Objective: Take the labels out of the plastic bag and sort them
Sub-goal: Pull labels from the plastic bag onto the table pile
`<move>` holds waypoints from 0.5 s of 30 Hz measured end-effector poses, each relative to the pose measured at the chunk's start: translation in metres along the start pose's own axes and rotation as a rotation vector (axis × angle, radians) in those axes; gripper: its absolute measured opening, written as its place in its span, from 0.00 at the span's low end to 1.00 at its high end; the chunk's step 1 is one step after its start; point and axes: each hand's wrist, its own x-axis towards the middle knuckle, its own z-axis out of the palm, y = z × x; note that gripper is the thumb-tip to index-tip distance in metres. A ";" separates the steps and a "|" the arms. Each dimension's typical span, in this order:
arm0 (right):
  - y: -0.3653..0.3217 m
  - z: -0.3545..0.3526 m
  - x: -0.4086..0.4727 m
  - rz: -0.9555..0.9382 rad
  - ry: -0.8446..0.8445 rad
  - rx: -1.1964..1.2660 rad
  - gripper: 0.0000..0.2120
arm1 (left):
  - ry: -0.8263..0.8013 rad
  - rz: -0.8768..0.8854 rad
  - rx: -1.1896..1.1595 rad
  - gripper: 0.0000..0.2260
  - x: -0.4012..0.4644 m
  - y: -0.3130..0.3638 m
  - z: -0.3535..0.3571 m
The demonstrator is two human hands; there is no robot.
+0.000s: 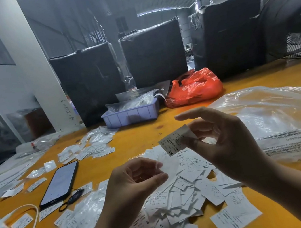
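Orange worktop buried in a heap of small white paper size labels. Right hand is raised, pinching a white XS label, index finger straight. Left hand hovers lower, fingers curled round a thin clear plastic sleeve.

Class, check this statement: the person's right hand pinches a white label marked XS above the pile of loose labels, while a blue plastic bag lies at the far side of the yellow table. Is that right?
One detail is wrong: the head view shows the plastic bag is red-orange, not blue. The rest stands: the right hand pinches a white label marked XS above the pile of loose labels, and the bag lies at the far side of the yellow table.
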 end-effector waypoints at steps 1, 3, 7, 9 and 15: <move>0.000 0.000 0.000 -0.002 0.002 -0.009 0.18 | -0.001 0.000 -0.001 0.10 0.000 0.000 0.000; 0.001 0.001 -0.001 0.009 -0.007 -0.026 0.17 | 0.004 0.001 -0.011 0.11 -0.001 0.001 0.000; 0.001 0.004 -0.003 0.032 -0.049 -0.061 0.17 | 0.004 0.010 -0.011 0.12 0.000 0.001 -0.001; 0.001 0.004 -0.003 0.032 -0.060 -0.089 0.18 | 0.007 0.011 -0.006 0.12 0.000 0.001 -0.001; 0.005 0.002 -0.003 0.071 -0.143 -0.160 0.13 | -0.031 0.004 -0.008 0.10 0.000 0.001 -0.001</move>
